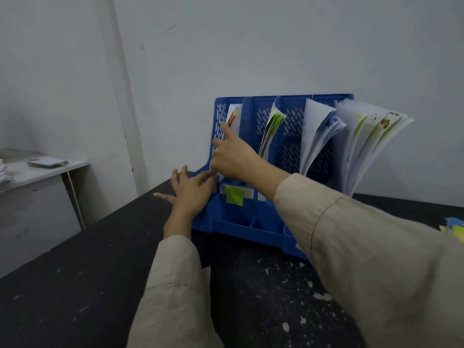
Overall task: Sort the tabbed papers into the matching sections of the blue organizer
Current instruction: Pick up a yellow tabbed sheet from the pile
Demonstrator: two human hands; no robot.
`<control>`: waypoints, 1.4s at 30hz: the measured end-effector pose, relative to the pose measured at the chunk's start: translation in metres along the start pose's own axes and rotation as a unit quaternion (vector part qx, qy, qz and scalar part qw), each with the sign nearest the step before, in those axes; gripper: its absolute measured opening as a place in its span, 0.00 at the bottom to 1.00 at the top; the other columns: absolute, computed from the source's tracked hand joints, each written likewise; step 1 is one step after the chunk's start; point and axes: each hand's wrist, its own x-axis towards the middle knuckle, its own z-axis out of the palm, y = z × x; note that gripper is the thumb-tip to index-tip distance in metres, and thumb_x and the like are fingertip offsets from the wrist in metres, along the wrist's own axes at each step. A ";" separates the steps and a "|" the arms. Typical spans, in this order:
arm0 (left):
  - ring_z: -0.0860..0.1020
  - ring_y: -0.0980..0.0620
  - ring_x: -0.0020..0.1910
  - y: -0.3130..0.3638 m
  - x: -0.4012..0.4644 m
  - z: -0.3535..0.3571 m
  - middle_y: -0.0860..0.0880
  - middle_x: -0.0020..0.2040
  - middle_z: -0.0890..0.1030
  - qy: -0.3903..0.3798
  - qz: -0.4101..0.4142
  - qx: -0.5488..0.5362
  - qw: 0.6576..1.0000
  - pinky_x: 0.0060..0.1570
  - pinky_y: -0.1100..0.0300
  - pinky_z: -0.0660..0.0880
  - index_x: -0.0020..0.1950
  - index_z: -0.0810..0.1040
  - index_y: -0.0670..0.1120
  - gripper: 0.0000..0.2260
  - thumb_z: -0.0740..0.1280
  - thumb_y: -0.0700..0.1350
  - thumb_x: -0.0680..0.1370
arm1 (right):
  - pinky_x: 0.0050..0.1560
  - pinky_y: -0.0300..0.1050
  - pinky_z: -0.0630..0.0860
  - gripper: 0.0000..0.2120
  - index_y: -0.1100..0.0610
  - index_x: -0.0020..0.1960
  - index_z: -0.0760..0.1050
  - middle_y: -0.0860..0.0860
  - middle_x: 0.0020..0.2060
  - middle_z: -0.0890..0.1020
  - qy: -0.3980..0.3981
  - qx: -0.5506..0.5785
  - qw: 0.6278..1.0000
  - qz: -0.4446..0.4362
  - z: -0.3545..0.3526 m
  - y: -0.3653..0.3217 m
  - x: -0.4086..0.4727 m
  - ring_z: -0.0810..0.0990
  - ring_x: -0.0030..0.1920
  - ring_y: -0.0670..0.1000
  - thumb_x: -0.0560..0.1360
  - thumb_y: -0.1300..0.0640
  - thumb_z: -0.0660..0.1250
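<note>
I'm steadying blue organizer (251, 217) with left hand (192, 194), fingers spread | right hand (232, 153) pinching orange-tabbed papers (232, 118) into its leftmost section | risk: sheets buckling.

Your organizer (251, 223) is blue with slotted walls; its papers (316, 131) are white with orange, green and blue tabs. Your sleeves (351, 237) are beige, the worktop (75, 285) black with white flecks.

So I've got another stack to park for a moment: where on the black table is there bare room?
Free: the black table left of and in front of the blue organizer, beside the left hand. Crowded: the far right edge, where coloured papers lie, and the organizer's own sections.
</note>
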 end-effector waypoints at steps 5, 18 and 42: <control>0.37 0.49 0.76 0.003 -0.003 -0.001 0.48 0.78 0.47 -0.027 -0.001 0.042 0.999 0.62 0.29 0.28 0.64 0.73 0.64 0.15 0.53 0.60 0.80 | 0.71 0.68 0.50 0.10 0.55 0.57 0.77 0.52 0.54 0.81 -0.002 -0.016 1.000 0.000 0.007 -0.004 0.003 0.71 0.64 0.56 0.79 0.54 0.61; 0.50 0.44 0.75 0.010 0.002 -0.023 0.43 0.74 0.62 0.080 0.031 -0.040 0.996 0.71 0.38 0.44 0.54 0.78 0.59 0.09 0.60 0.48 0.78 | 0.69 0.67 0.56 0.13 0.62 0.58 0.75 0.60 0.56 0.78 0.172 0.077 0.981 0.038 0.008 0.014 -0.043 0.72 0.62 0.60 0.77 0.66 0.57; 0.80 0.47 0.42 0.192 -0.155 0.096 0.49 0.44 0.83 -0.105 0.540 -0.054 0.833 0.44 0.52 0.77 0.50 0.81 0.47 0.17 0.55 0.52 0.74 | 0.40 0.52 0.74 0.13 0.56 0.46 0.81 0.54 0.41 0.83 0.009 0.302 0.835 0.461 0.059 -0.003 -0.404 0.79 0.42 0.61 0.66 0.71 0.68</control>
